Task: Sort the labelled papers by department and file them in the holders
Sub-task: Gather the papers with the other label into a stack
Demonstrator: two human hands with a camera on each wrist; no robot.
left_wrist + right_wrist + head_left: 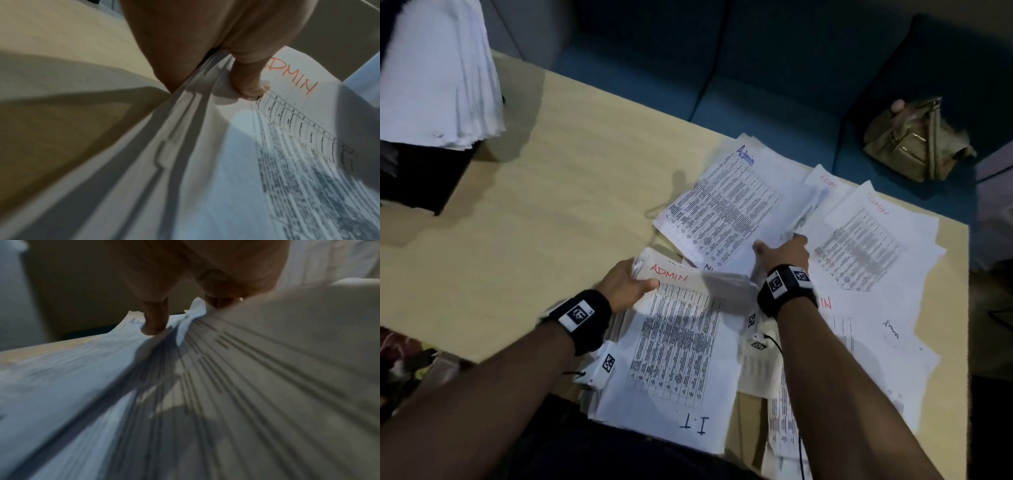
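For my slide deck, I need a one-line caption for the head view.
Both hands gather Admin papers on a table.

At the upper right of your head view, an olive-tan bag with zips lies slumped on a dark blue sofa that runs along the far edge of the pale wooden bench. At the lower left edge you see a patch of patterned red fabric.
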